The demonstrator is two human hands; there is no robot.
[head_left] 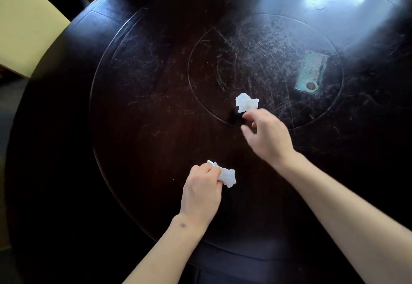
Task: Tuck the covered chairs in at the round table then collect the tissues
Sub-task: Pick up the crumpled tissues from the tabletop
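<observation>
Two crumpled white tissues lie on the dark round table. My left hand is near the front of the table, its fingers closed on the nearer tissue. Further in, the second tissue rests at the edge of the table's inner ring. My right hand reaches toward it, thumb and fingertips apart and just touching its lower edge, not closed on it. A chair in a cream cover stands at the table's left rim.
A small greenish rectangular card or packet lies flat inside the scratched inner ring, right of the far tissue. Bright window glare falls on the table's far right. Floor shows beyond the table's left edge.
</observation>
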